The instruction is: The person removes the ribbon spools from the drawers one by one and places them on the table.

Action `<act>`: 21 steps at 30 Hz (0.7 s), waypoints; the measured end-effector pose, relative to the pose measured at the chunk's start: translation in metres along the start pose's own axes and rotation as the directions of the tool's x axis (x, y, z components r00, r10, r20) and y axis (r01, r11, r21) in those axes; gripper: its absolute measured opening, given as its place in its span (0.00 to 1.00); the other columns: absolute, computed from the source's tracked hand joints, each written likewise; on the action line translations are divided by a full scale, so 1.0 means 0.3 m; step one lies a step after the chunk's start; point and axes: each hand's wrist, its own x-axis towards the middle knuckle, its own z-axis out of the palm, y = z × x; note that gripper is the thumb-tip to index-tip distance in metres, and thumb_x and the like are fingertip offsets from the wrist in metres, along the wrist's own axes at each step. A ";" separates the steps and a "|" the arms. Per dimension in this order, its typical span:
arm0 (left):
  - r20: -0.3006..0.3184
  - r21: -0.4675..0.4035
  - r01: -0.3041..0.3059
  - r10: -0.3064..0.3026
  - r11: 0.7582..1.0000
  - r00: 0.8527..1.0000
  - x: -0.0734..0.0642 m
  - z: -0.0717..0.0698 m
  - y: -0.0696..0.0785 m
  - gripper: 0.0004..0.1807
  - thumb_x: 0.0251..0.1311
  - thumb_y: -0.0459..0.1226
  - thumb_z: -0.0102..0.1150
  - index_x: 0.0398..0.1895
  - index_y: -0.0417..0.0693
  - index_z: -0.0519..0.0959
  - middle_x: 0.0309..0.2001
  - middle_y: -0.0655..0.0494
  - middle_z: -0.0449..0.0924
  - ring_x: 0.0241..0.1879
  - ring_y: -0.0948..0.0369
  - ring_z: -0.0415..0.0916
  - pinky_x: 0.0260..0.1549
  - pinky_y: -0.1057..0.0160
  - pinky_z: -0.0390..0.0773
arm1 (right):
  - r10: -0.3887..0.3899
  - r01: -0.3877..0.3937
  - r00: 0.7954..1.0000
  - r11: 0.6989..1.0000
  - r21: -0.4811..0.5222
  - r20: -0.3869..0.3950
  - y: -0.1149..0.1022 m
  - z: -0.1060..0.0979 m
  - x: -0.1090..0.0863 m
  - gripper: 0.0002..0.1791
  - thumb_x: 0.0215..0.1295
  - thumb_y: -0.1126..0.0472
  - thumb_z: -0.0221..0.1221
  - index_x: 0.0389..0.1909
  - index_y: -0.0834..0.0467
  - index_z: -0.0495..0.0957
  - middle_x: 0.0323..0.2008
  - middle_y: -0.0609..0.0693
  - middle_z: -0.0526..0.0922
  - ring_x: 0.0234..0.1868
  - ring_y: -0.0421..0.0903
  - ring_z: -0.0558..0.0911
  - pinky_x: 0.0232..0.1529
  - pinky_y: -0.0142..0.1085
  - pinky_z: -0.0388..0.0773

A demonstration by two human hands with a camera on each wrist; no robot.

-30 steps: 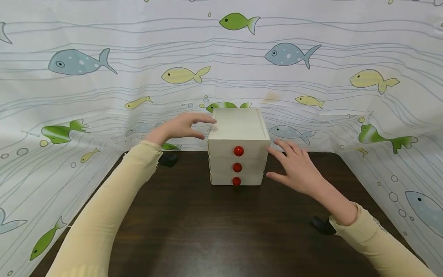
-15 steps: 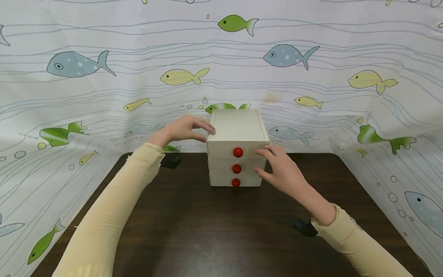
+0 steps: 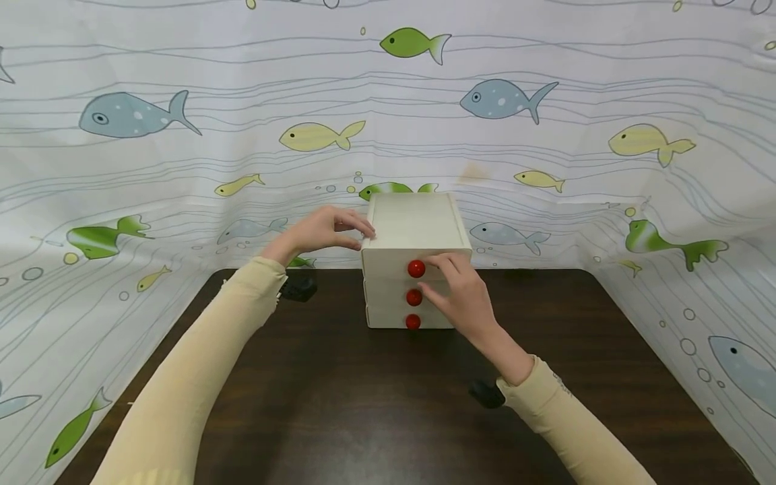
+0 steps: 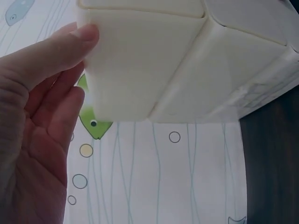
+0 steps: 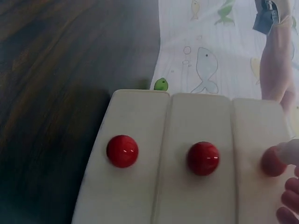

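Observation:
A small white three-drawer chest (image 3: 418, 219) stands at the back of the table, each drawer front bearing a round red knob. My left hand (image 3: 318, 232) rests at the chest's upper left edge. In the left wrist view its thumb (image 4: 86, 37) lies against the side wall near the top, with the other fingers partly hidden behind. My right hand (image 3: 467, 296) is in front of the drawers, fingertips right at the top knob (image 3: 416, 269), thumb just below it. The right wrist view has the thumb overlapping that knob. Below are the middle knob (image 3: 414, 297) and bottom knob (image 3: 413, 322).
The dark wooden table (image 3: 339, 404) spreads out in front of the chest. Behind and at both sides hangs a white sheet (image 3: 418, 148) printed with fish. A black wrist device (image 3: 298, 288) sits under the left cuff, another (image 3: 486, 394) by the right.
My right hand has moved left from beside the chest to the top knob, its fingers drawing closer together. My left hand has lowered slightly onto the chest's edge. The drawers have not moved.

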 end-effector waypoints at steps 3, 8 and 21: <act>-0.016 -0.019 0.008 -0.008 1.000 1.000 0.000 0.005 -0.008 0.15 0.57 0.31 0.68 0.48 0.48 0.87 0.57 0.48 0.82 0.63 0.54 0.74 0.68 0.52 0.71 | 0.012 -0.012 0.999 1.000 0.000 -0.038 -0.002 0.031 -0.003 0.22 0.53 0.59 0.74 0.49 0.60 0.80 0.44 0.53 0.83 0.48 0.50 0.81 0.50 0.43 0.82; -0.025 -0.040 0.024 -0.025 0.999 0.999 0.001 0.003 -0.011 0.15 0.57 0.30 0.69 0.49 0.46 0.87 0.58 0.47 0.81 0.62 0.53 0.76 0.63 0.55 0.75 | 0.076 -0.074 0.992 0.997 0.026 -0.096 -0.009 0.074 -0.003 0.21 0.53 0.58 0.74 0.48 0.59 0.81 0.43 0.54 0.82 0.46 0.51 0.80 0.48 0.43 0.80; -0.040 -0.036 0.054 -0.056 0.998 0.998 0.004 0.005 -0.013 0.15 0.56 0.31 0.69 0.49 0.48 0.87 0.58 0.48 0.82 0.62 0.54 0.77 0.64 0.55 0.75 | 0.328 -0.303 0.913 0.944 0.133 -0.244 -0.057 0.164 -0.009 0.20 0.53 0.56 0.74 0.44 0.59 0.81 0.41 0.55 0.83 0.43 0.52 0.77 0.46 0.44 0.76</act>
